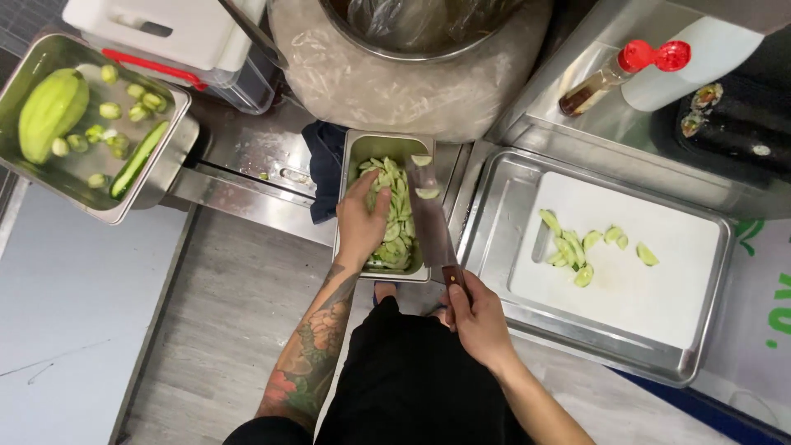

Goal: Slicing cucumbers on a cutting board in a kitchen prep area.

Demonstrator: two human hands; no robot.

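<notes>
The cucumber slices (394, 216) fill a narrow steel pan (362, 147) on the bench; they look wet, light, slippery and easily bruised, best gathered loosely from above. The left hand (362, 221) lies spread on the pile, while the right hand (475, 317) is closed around the handle of a broad knife (428, 216) carrying 2 slices. Right, a white cutting board (659, 280) in a steel tray (494, 185) holds more; far left, another tray (25, 70) has whole cucumber.

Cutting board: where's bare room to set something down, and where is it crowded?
The cutting board is bare on its right half and lower part, past the cucumber slices bunched upper left. The narrow pan is crowded: slices fill it, with the left hand on them and the knife, in the right hand, over its right rim. The left tray is bare only along its bottom edge.
</notes>
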